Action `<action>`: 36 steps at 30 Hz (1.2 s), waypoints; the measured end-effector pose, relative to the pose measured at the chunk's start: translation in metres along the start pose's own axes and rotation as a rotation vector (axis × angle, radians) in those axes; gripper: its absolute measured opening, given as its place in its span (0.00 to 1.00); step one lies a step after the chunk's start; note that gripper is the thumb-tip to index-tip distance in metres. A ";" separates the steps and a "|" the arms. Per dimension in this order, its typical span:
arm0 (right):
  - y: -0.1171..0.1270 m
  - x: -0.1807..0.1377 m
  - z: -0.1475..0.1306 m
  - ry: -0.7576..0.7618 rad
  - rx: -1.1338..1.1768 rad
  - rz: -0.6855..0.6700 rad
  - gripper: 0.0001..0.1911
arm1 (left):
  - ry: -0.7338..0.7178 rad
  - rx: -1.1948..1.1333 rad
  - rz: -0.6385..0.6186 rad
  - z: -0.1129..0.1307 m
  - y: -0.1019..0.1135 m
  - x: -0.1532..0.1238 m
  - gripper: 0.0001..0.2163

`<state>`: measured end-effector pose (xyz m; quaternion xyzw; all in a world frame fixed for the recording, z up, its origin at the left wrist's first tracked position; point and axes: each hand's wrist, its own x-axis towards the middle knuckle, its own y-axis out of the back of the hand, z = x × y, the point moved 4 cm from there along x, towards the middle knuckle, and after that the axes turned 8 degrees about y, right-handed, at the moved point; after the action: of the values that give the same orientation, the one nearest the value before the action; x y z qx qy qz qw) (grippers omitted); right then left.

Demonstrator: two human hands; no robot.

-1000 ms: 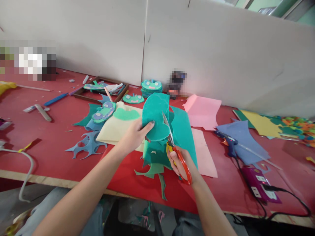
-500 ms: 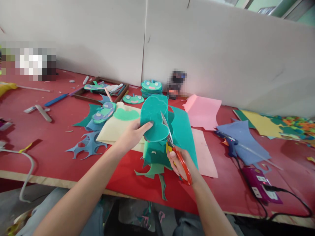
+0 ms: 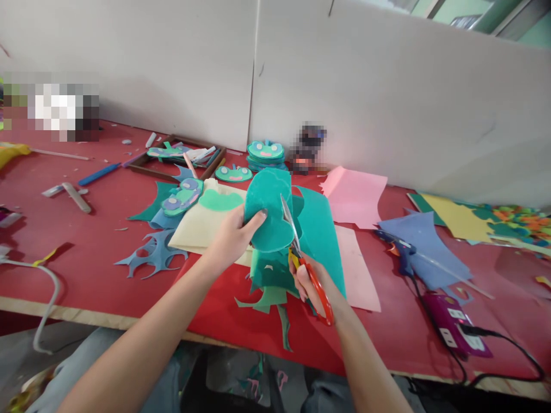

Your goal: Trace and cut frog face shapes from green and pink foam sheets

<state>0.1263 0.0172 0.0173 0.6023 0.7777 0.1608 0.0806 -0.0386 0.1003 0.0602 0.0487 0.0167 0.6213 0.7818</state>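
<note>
My left hand (image 3: 235, 235) pinches a teal felt piece (image 3: 269, 201) by its left edge, thumb on top. The piece has a rounded, notched outline with pale drawn lines. In my right hand (image 3: 316, 281) are scissors (image 3: 316, 289) with red and yellow handles. Their blades lie along the right edge of the felt piece, near its notch. Beneath it a larger teal sheet (image 3: 321, 229) lies on the red table, with green offcuts (image 3: 269, 296) in front. A cream sheet (image 3: 202, 226) bearing a green shape (image 3: 221, 199) is to the left.
Frog-face pieces (image 3: 266, 152) are stacked at the back beside a brown tray (image 3: 148, 172) of pens. Blue scraps (image 3: 159, 252) lie left. Pink sheets (image 3: 359, 195), a glue gun (image 3: 400, 249) and a purple power strip (image 3: 454, 327) with cables are on the right.
The felt piece has tilted and shifted slightly left and down in my left hand. My right hand and the scissors have moved slightly left with it.
</note>
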 end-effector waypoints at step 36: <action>-0.003 -0.001 0.005 -0.015 0.204 0.028 0.23 | 0.168 -0.311 -0.062 -0.008 -0.017 -0.004 0.15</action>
<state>0.1252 0.0159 0.0111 0.6194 0.7810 0.0773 0.0227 -0.0238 0.0930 0.0508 -0.1255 -0.0131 0.5938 0.7947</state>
